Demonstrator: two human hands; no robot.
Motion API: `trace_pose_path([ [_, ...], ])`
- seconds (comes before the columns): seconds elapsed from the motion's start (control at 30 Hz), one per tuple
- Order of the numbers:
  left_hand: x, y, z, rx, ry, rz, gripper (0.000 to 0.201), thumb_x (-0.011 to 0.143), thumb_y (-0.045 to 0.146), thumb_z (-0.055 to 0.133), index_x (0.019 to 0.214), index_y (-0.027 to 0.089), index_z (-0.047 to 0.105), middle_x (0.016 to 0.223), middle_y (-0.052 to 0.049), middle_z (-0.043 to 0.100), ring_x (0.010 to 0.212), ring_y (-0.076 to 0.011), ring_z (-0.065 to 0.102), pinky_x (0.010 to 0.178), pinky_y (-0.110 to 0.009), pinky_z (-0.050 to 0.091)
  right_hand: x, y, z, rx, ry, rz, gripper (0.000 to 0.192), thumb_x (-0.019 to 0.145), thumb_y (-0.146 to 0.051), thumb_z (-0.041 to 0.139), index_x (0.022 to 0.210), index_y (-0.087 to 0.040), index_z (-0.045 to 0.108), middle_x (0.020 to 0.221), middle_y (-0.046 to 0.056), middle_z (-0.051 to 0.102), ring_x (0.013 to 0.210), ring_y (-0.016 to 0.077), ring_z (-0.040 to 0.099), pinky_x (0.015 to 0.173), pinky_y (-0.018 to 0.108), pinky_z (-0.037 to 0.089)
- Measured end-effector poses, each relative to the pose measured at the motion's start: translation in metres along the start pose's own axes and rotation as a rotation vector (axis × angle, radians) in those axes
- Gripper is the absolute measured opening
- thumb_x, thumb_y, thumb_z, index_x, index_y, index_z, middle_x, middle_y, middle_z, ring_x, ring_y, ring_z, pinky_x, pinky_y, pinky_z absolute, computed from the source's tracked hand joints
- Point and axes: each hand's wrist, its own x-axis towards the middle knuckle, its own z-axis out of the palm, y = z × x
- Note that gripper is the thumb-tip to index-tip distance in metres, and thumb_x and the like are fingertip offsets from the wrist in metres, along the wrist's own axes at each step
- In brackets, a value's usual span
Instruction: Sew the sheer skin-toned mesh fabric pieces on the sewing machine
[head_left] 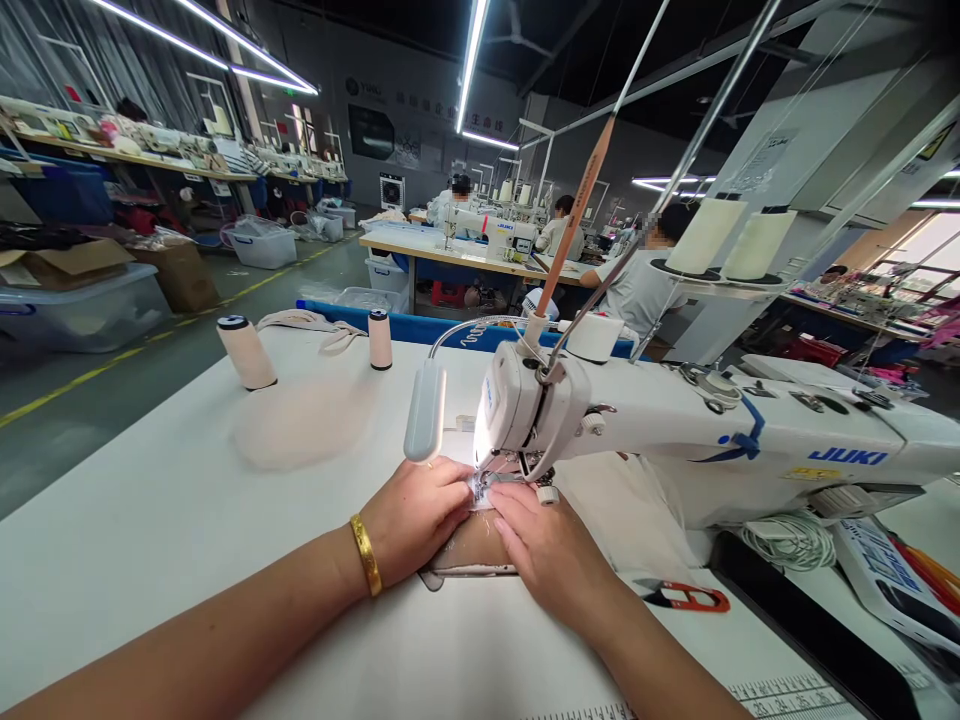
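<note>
Fabric (474, 545), a small tan piece with a pale edge, is lying flat on the white counter (150, 520) at lower centre of the frame, its far end tucked under the presser foot (501, 480) of the white sewing machine (675, 430); I am seeing both hands pressing down on it; the left hand (416, 515), with a gold bangle (365, 553) at the wrist, is lying curled over the piece's left side, its fingers (456, 492) bent and touching the cloth just beside the needle area; the right hand (551, 545) is lying flat on the right side, fingers stretched forward toward the foot; neither hand is closing around anything, both are only bearing down on the cloth.

Judging progress, I am reading this as stitching under way near the piece's far edge; most of the piece is lying on the near side of the foot, so I am guessing much of the seam is left; whether the needle is running I cannot tell, since the lit area under the lamp (425, 410) is glaring out.

Red thread snips (686, 597) are lying untouched on the counter right of the right hand; two thread cones (246, 352) are standing well apart at upper left of the counter, near a round pale cloth (304, 420); other people are sitting at machines in the background.
</note>
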Motion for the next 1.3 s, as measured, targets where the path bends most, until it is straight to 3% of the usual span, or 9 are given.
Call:
trace_pose_path([
  [0.07, 0.001, 0.003, -0.004, 0.021, -0.069, -0.080, 0.011, 0.097, 0.023, 0.058, 0.104, 0.019, 0.066, 0.114, -0.008, 0.072, 0.102, -0.0262, 0.066, 0.088, -0.042, 0.048, -0.001, 0.000, 0.000, 0.017, 0.014, -0.019, 0.033, 0.101, -0.009, 0.046, 0.125, -0.024, 0.062, 0.128, 0.009, 0.069, 0.116, 0.0309, 0.063, 0.093, 0.048, 0.055],
  [0.13, 0.003, 0.008, -0.009, 0.075, -0.127, -0.149, 0.020, 0.095, 0.033, 0.063, 0.109, 0.018, 0.065, 0.109, -0.009, 0.069, 0.096, -0.0284, 0.063, 0.086, -0.046, 0.048, -0.001, -0.001, -0.002, 0.045, 0.044, -0.056, 0.034, 0.101, -0.008, 0.044, 0.126, -0.022, 0.062, 0.125, 0.010, 0.071, 0.118, 0.0312, 0.063, 0.094, 0.049, 0.055],
  [0.23, 0.004, 0.017, -0.016, 0.152, -0.166, -0.197, 0.024, 0.093, 0.042, 0.064, 0.092, 0.018, 0.066, 0.098, -0.009, 0.065, 0.086, -0.0285, 0.058, 0.080, -0.048, 0.047, -0.001, -0.006, -0.007, 0.129, 0.094, -0.147, 0.032, 0.102, -0.008, 0.044, 0.127, -0.022, 0.059, 0.122, 0.010, 0.072, 0.120, 0.0290, 0.062, 0.093, 0.044, 0.055],
  [0.37, -0.001, 0.028, -0.023, 0.064, -0.130, -0.122, 0.027, 0.090, 0.035, 0.062, 0.069, 0.018, 0.059, 0.089, -0.007, 0.062, 0.088, -0.0271, 0.058, 0.081, -0.046, 0.045, 0.000, -0.014, -0.014, 0.228, 0.073, -0.238, 0.029, 0.103, -0.014, 0.045, 0.129, -0.021, 0.056, 0.124, 0.009, 0.069, 0.118, 0.0253, 0.061, 0.094, 0.040, 0.053],
  [0.5, -0.008, 0.028, -0.024, -0.115, -0.141, -0.069, 0.020, 0.093, 0.024, 0.051, 0.075, 0.019, 0.060, 0.081, -0.003, 0.062, 0.072, -0.0184, 0.054, 0.073, -0.036, 0.045, 0.000, -0.014, -0.015, 0.108, -0.034, -0.146, 0.018, 0.099, -0.012, 0.046, 0.105, -0.021, 0.061, 0.094, 0.006, 0.067, 0.088, 0.0235, 0.060, 0.074, 0.036, 0.050],
  [0.6, -0.011, 0.022, -0.020, -0.089, -0.122, -0.060, 0.029, 0.098, 0.018, 0.041, 0.082, 0.019, 0.064, 0.076, -0.002, 0.061, 0.064, -0.0173, 0.050, 0.065, -0.033, 0.042, -0.002, -0.010, -0.014, 0.012, -0.083, -0.117, 0.018, 0.092, -0.006, 0.050, 0.088, -0.021, 0.059, 0.089, 0.005, 0.063, 0.082, 0.0225, 0.056, 0.071, 0.035, 0.046],
  [0.73, -0.011, 0.020, -0.011, -0.058, -0.025, 0.017, 0.034, 0.099, 0.015, 0.043, 0.074, 0.019, 0.066, 0.082, -0.005, 0.067, 0.070, -0.0191, 0.055, 0.066, -0.034, 0.043, -0.005, -0.006, -0.014, 0.011, -0.073, -0.130, 0.023, 0.086, -0.001, 0.051, 0.091, -0.021, 0.062, 0.100, 0.005, 0.068, 0.090, 0.0230, 0.056, 0.079, 0.036, 0.046],
  [0.87, -0.011, 0.025, -0.008, -0.139, -0.003, 0.098, 0.029, 0.099, 0.012, 0.049, 0.078, 0.019, 0.068, 0.096, -0.003, 0.075, 0.083, -0.0200, 0.064, 0.077, -0.037, 0.047, -0.008, -0.004, -0.015, -0.034, -0.081, -0.091, 0.027, 0.084, 0.000, 0.052, 0.096, -0.022, 0.064, 0.092, 0.004, 0.070, 0.092, 0.0244, 0.058, 0.083, 0.037, 0.045],
  [1.3, -0.011, 0.024, -0.005, -0.083, 0.008, 0.061, 0.026, 0.099, 0.012, 0.050, 0.085, 0.020, 0.071, 0.099, -0.002, 0.078, 0.083, -0.0207, 0.068, 0.081, -0.040, 0.047, -0.005, 0.000, -0.008, -0.098, -0.012, -0.079, 0.029, 0.080, 0.002, 0.049, 0.091, -0.021, 0.063, 0.100, 0.007, 0.073, 0.088, 0.0265, 0.058, 0.073, 0.037, 0.041],
])
